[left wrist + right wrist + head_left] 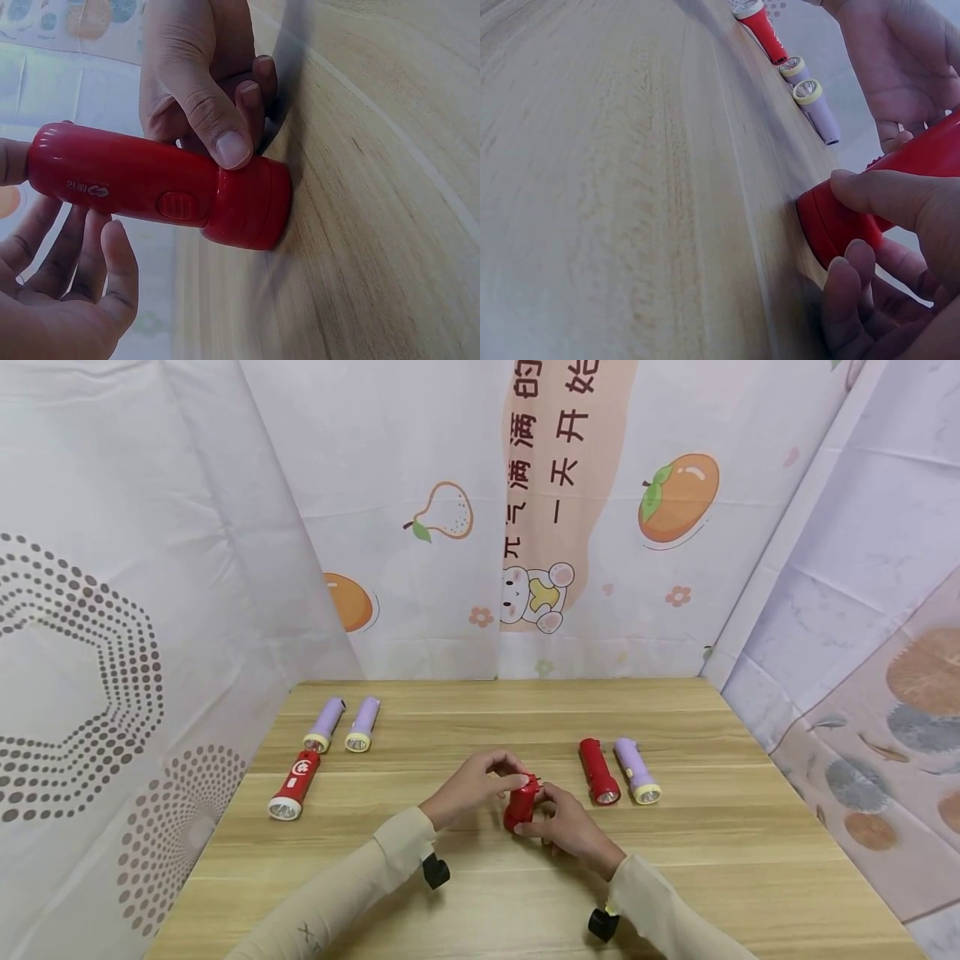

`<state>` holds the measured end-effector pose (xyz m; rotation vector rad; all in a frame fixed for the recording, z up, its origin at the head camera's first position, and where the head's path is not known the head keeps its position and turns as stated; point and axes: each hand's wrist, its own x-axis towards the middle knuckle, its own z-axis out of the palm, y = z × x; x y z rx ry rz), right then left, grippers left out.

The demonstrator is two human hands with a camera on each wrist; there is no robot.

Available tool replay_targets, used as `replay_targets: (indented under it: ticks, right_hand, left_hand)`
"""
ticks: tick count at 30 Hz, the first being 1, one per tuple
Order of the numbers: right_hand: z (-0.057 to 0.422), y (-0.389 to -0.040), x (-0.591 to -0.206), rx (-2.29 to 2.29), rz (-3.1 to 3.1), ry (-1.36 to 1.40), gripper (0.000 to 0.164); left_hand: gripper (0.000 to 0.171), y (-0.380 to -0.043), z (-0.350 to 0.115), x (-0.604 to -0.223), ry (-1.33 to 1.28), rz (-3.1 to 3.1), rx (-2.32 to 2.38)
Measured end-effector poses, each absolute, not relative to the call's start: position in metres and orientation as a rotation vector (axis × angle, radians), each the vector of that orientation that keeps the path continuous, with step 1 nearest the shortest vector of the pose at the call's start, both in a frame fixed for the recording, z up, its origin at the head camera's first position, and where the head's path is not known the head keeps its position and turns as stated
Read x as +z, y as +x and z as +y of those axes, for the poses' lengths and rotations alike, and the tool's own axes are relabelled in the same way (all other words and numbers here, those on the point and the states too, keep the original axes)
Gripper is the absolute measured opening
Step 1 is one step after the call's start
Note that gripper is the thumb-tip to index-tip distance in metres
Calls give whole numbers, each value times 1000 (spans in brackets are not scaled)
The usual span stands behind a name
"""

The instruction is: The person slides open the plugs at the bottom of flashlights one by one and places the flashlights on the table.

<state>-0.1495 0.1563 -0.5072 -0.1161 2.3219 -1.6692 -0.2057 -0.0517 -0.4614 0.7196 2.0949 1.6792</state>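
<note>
A red flashlight stands upright, head down, at the middle of the wooden table. My left hand holds its tail end from above, with the thumb over the end and the fingers beside the body. Lower down, my right hand grips the wider head between thumb and fingers. In the left wrist view the red flashlight shows a ridged slide switch and a small white print on its body. Its head rim is right at the tabletop, so the lens is hidden.
Two purple flashlights and a red flashlight with a white head lie at the left of the table. Right of my hands lie a dark red flashlight and a purple one. Printed curtains hang behind and at both sides.
</note>
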Motion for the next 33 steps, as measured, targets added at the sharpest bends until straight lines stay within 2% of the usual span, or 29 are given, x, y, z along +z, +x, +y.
replay_targets:
  ticks: [33]
  right_hand:
    - [155,-150,-504,-1645,2318,-96,52]
  left_hand:
    - [18,-205,-45,-461,698,2149,1681]
